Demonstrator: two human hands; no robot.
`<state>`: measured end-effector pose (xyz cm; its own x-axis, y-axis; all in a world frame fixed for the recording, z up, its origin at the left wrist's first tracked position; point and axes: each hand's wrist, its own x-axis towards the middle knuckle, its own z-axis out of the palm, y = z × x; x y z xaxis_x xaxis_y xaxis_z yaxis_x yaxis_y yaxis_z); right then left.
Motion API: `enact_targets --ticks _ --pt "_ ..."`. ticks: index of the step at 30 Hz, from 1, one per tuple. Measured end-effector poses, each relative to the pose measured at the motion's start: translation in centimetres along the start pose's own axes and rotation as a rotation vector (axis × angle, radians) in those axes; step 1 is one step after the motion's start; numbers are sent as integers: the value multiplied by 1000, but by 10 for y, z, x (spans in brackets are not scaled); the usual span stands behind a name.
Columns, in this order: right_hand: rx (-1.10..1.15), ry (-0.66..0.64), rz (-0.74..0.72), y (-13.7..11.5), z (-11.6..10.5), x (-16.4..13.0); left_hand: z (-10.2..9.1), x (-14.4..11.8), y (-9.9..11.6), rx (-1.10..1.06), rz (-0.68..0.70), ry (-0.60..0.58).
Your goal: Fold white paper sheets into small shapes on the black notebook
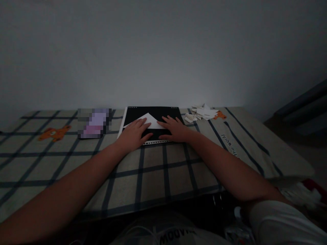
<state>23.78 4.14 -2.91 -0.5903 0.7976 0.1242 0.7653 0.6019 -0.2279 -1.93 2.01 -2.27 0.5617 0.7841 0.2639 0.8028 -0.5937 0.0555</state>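
Observation:
A white sheet of paper folded into a triangle (150, 121) lies on a black notepad (135, 113) with punched holes along its edges. My left hand (135, 134) rests over the triangle's left part, fingers stretched out and flat. On the right side, my right hand (174, 130) lies with its fingers spread, the tips touching the triangle's right part. Both thumbs sit on the black surface below the paper. Each hand hides one end of the triangle's lower edge.
A phone (95, 124), partly pixelated, lies to the left on the checked tablecloth (153, 177). Torn paper scraps (204, 113) are piled right of the notepad. Behind the table rises a plain wall (158, 54). A clear bottle (238, 224) is below the front edge.

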Motion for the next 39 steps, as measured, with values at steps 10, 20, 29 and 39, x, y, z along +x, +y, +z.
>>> enact_targets --ticks 10,20,29,39 --pt "53 -2 -74 1 -3 1 -14 -2 -11 -69 75 -64" --pt "12 60 -258 -9 -6 -2 -14 -3 -13 -66 69 -51" --pt "-35 72 -310 -10 -9 -3 -16 -4 -11 -110 68 -67" --pt "70 15 -352 -10 -15 -4 -14 -3 -15 -140 102 -41"
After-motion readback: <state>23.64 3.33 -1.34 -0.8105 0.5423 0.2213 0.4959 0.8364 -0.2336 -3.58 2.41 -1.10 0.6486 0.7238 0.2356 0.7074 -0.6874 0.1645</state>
